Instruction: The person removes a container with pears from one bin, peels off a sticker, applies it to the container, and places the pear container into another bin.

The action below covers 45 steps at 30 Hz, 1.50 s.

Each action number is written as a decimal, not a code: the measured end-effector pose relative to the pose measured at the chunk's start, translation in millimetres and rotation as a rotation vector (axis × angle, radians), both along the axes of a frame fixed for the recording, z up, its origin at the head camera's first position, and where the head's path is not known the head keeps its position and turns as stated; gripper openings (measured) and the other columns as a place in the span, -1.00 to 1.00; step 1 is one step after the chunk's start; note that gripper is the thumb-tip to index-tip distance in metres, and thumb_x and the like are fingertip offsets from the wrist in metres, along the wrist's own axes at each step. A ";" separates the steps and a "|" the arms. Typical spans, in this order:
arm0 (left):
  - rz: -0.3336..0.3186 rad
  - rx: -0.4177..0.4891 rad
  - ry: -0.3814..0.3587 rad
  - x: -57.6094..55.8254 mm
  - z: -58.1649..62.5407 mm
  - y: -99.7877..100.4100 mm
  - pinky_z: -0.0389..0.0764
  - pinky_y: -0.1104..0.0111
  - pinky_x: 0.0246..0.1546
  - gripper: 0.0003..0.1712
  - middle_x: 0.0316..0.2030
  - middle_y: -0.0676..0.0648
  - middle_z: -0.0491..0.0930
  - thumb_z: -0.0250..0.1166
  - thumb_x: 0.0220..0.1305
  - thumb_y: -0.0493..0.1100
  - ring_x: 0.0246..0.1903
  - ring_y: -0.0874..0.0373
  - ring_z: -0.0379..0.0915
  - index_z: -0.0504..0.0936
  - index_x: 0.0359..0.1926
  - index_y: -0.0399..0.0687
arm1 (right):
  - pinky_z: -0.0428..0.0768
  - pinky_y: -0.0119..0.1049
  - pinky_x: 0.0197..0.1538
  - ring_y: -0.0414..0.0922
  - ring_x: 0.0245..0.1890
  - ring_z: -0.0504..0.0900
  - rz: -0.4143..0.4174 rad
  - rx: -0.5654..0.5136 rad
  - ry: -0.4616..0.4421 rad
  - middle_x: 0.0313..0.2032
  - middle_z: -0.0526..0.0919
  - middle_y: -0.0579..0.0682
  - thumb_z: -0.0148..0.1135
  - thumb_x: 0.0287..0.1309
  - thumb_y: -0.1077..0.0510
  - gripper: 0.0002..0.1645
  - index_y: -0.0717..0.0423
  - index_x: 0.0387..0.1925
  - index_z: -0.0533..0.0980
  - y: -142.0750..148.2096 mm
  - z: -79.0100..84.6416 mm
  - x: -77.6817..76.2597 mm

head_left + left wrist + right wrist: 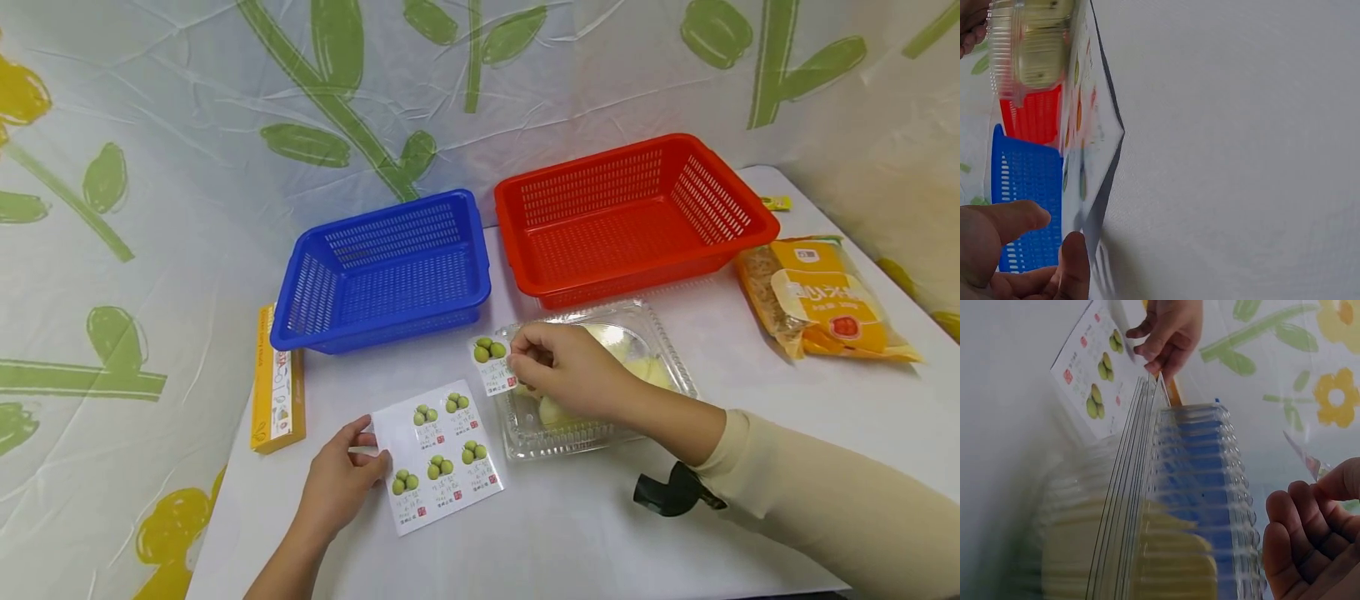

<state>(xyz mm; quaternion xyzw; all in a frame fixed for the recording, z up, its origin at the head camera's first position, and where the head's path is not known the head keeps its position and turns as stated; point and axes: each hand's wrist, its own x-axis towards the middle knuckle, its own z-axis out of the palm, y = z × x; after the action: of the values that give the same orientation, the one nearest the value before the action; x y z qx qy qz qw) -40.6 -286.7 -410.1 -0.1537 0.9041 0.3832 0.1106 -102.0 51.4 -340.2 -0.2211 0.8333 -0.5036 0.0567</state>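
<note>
My right hand (573, 367) pinches a white sticker (489, 367) printed with green fruit between thumb and fingertips. It hangs over the left edge of a clear plastic clamshell box (525, 429) that holds pale yellow-green pieces. In the right wrist view the box's ridged wall (1197, 456) is close, and the other fingers (1282, 512) are curled. My left hand (341, 475) is at the left edge of a sticker sheet (468, 492), its thumb touching the edge. In the left wrist view a gap shows between the left thumb and fingers. Several matching stickers remain on the sheet, whose upper left spot is blank.
A blue basket (375, 329) and a red basket (645, 275) stand at the back. Left of the blue one lies a yellow box (277, 392). An orange-yellow food bag (825, 300) sits at the right, with a small yellow packet (776, 202) behind it.
</note>
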 end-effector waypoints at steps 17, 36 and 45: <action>-0.074 -0.114 0.039 -5.5 7.5 9.1 0.67 0.32 -0.29 -0.25 0.20 -0.16 0.52 0.43 0.28 -0.15 -0.10 0.02 0.53 0.39 0.44 -0.16 | 0.47 -0.25 -0.35 -0.09 -0.43 0.50 -0.080 0.035 -0.025 -0.52 0.56 -0.10 0.23 0.36 0.16 -0.85 -0.03 -0.39 0.55 26.3 -1.8 -1.7; -0.204 -0.028 0.246 -19.3 45.1 69.3 0.65 0.16 0.00 -0.31 0.23 0.01 0.52 0.41 0.32 -0.11 0.08 0.02 0.54 0.44 0.43 0.01 | 0.46 -0.30 -0.39 -0.10 -0.47 0.49 -0.089 -0.001 -0.022 -0.50 0.61 0.03 0.24 0.36 0.19 -0.86 0.02 -0.38 0.55 50.9 -2.8 -0.6; -0.315 0.118 0.365 -38.7 72.5 121.1 0.61 0.15 0.03 -0.44 0.08 0.03 0.64 0.41 0.33 -0.11 0.01 0.07 0.57 0.56 0.32 -0.02 | 0.46 -0.31 -0.38 -0.09 -0.48 0.49 -0.096 -0.019 -0.033 -0.53 0.58 -0.07 0.25 0.35 0.20 -0.87 0.05 -0.37 0.57 53.1 -2.8 2.4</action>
<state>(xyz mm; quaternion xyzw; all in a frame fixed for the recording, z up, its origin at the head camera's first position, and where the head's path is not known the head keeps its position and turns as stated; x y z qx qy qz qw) -79.3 -165.6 -337.6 0.0676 0.8979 0.4348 0.0128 -99.6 104.5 -342.9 -0.1729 0.8370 -0.5173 0.0440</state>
